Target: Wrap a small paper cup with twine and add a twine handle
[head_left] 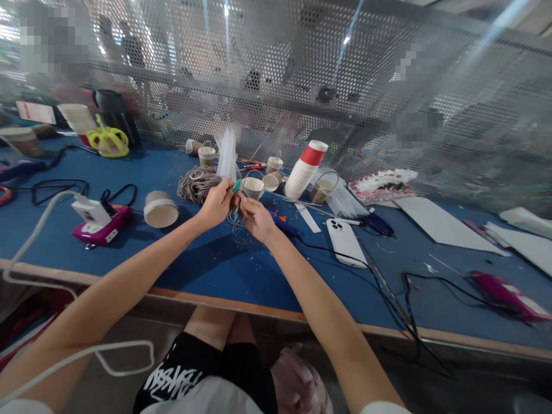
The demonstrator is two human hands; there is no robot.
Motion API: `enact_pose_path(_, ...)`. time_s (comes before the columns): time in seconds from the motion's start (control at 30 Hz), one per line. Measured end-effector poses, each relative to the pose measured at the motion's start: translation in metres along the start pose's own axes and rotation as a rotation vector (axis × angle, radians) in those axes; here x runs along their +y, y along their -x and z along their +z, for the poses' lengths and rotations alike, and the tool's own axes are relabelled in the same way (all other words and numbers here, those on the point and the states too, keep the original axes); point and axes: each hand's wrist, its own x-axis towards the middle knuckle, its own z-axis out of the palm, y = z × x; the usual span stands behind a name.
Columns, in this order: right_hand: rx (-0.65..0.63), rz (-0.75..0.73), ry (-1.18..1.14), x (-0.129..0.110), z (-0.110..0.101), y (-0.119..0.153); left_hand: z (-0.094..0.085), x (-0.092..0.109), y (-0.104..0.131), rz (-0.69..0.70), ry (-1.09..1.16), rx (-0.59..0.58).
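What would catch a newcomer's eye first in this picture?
Probably the left hand and right hand, meeting above the middle of the blue table around a small teal object. Just beyond them, to the right, stands a tall stack of white cups with a red band. At the back left, a bright yellow, crown-shaped thing stands out.

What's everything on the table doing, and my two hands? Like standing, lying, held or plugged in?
Teal item: held between both hands
Left hand: fingers closed
Right hand: fingers closed
White phone: lying, camera side up
Paper cups: stacked
Gray cord: loosely heaped
Left magenta power strip: white adapter plugged in
Dark flask: standing
White sheet: lying flat
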Motion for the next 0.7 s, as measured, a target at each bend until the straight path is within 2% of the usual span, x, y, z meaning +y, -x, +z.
enact_pose_path(0.23,0.007,0.053,-0.107,-0.002,0.002,0.001,0.005,0.001,-0.004,-0.145,0.246,0.005)
enact_pose_path(0.33,0.016,0.067,-0.145,-0.003,0.001,0.001,0.003,0.003,-0.007,-0.163,0.209,0.061)
enact_pose_path(0.43,0.023,0.042,-0.157,-0.004,-0.003,0.000,-0.003,0.003,-0.012,-0.235,0.176,0.150)
enact_pose_path(0.6,0.018,0.037,-0.131,-0.005,-0.006,0.000,-0.011,0.004,-0.021,-0.343,0.148,0.215)
enact_pose_path(0.7,0.024,0.048,-0.118,-0.006,-0.005,0.001,-0.014,0.004,-0.022,-0.321,0.089,0.243)
